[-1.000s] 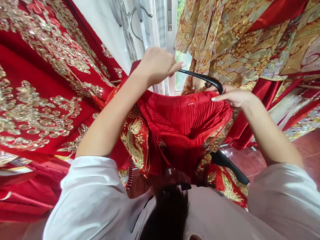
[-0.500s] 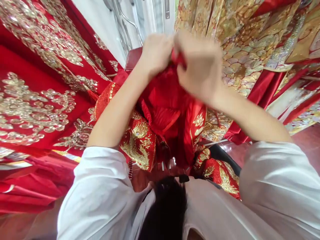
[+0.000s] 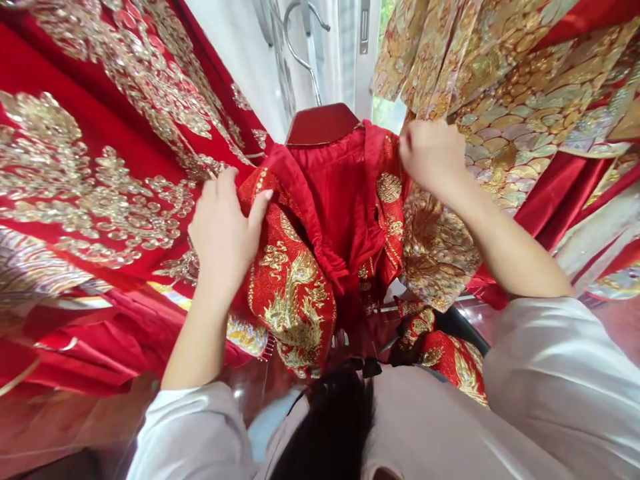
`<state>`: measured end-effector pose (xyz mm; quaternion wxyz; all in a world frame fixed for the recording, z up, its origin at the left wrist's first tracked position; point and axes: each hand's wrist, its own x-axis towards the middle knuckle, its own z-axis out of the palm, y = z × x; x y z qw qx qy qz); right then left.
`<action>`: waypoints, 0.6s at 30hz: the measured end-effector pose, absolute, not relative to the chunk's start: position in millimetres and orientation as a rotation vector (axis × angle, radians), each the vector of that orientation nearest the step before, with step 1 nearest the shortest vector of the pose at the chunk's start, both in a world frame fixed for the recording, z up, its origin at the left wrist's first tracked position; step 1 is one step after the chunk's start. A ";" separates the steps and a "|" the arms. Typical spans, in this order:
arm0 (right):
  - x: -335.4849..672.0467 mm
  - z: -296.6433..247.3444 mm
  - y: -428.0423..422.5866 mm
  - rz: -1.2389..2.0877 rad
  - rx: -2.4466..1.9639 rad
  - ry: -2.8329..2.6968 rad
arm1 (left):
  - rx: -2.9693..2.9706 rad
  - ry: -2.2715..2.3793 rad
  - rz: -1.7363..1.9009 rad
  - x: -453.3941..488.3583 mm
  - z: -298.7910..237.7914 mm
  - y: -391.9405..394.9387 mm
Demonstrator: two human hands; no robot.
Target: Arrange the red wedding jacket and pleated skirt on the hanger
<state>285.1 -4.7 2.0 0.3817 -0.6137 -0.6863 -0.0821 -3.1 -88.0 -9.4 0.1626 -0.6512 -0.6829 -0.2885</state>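
Observation:
A red garment with gold dragon embroidery (image 3: 300,293) hangs in front of me on a dark red wooden hanger (image 3: 323,123) with a metal hook. My left hand (image 3: 225,230) grips its left front edge, thumb over the fabric. On the upper right, the fingers of my right hand (image 3: 430,157) are closed on the garment's embroidered edge near the shoulder. The red lining (image 3: 340,193) shows between my hands.
A large red cloth with silver and gold beading (image 3: 85,173) hangs at the left. Gold-scaled embroidered garments (image 3: 500,87) hang at the right. A window and white wall (image 3: 350,47) lie behind. Red floor tiles (image 3: 615,320) show at the lower right.
A second ago I held a pleated red piece on a black hanger. Both hands then met at the top. Now they are spread apart on the jacket's two front edges.

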 end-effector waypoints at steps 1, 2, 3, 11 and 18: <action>296.0 -1.2 9.1 -0.169 -1.532 -1.777 | -1.840 -1.980 -0.816 -3.9 -13.7 -89.1; 305.7 -6.9 21.4 -0.126 -1.534 -1.824 | -1.833 -1.998 -0.808 -4.8 -16.1 -89.0; 313.4 -14.2 31.2 -0.074 -1.545 -1.880 | -1.841 -2.003 -0.801 -6.2 -16.9 -87.8; 321.0 -59.2 10.7 0.393 -1.416 -1.671 | -2.138 -1.787 -0.765 -39.9 -4.0 -68.8; 371.4 -0.9 35.8 0.238 -1.152 -1.519 | -2.438 -1.761 -0.888 -69.2 4.4 -22.5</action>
